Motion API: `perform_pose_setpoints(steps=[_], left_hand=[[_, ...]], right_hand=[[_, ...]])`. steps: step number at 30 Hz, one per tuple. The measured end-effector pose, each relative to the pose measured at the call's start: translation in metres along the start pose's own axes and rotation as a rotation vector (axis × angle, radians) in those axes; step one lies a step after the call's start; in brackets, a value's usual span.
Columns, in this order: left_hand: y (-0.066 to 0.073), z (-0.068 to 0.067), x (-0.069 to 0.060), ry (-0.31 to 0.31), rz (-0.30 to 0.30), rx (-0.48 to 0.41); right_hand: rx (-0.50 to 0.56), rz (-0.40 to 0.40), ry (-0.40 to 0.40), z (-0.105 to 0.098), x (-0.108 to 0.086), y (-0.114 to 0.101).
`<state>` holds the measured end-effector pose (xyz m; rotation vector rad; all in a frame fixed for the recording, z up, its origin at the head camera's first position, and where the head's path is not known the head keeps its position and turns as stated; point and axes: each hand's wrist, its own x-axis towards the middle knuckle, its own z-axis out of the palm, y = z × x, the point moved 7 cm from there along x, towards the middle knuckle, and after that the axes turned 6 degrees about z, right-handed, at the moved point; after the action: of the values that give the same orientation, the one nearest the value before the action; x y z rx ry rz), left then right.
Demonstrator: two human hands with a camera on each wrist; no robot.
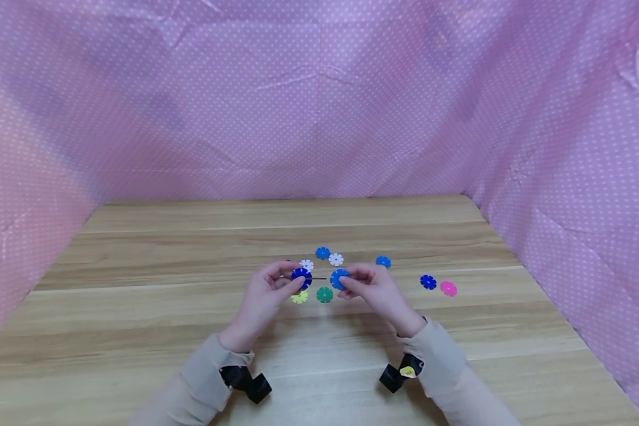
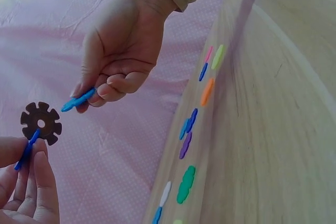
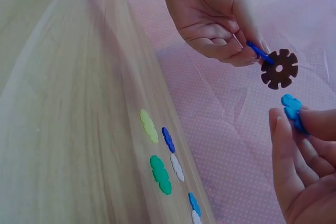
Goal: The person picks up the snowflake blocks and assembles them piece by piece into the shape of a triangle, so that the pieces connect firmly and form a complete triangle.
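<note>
My left hand (image 1: 266,296) pinches a dark blue notched disc (image 1: 300,277) between thumb and fingers. Joined to it at an angle is a brown notched disc (image 2: 41,123), seen edge-on in the head view and flat in both wrist views. My right hand (image 1: 378,293) pinches a lighter blue disc (image 1: 339,279) by its edge. In the right wrist view, that light blue disc (image 3: 294,112) is close to the brown disc (image 3: 280,69), with a gap between them. Both hands are raised above the table.
On the wooden table (image 1: 165,248) lie a green disc (image 1: 325,294), a yellow one (image 1: 300,297), white ones (image 1: 336,259) and blue ones (image 1: 323,253). Farther right are a dark blue disc (image 1: 428,282) and a pink one (image 1: 449,288). Pink dotted cloth (image 1: 298,118) hangs behind the table.
</note>
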<state>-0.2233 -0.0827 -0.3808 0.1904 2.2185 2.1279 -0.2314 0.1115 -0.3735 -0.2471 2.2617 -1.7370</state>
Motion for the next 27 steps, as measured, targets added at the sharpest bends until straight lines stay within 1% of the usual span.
perform_pose_setpoints(steps=[6,10,15,19,27], left_hand=[[0.001,0.007,-0.002,0.011,0.001,0.009],[0.002,0.010,-0.003,0.014,0.010,0.010],[0.003,0.010,-0.004,0.032,0.011,0.016],[0.002,0.011,-0.004,0.031,0.006,0.019],[0.001,0.012,-0.003,0.023,0.011,0.015]], right_hand=[[0.007,-0.034,0.058,-0.005,-0.004,-0.003],[0.012,-0.045,0.079,-0.007,-0.006,-0.006],[-0.028,-0.042,0.081,-0.007,-0.006,-0.006],[-0.060,-0.049,0.093,-0.007,-0.007,-0.005],[-0.076,-0.106,0.127,-0.009,-0.008,-0.008]])
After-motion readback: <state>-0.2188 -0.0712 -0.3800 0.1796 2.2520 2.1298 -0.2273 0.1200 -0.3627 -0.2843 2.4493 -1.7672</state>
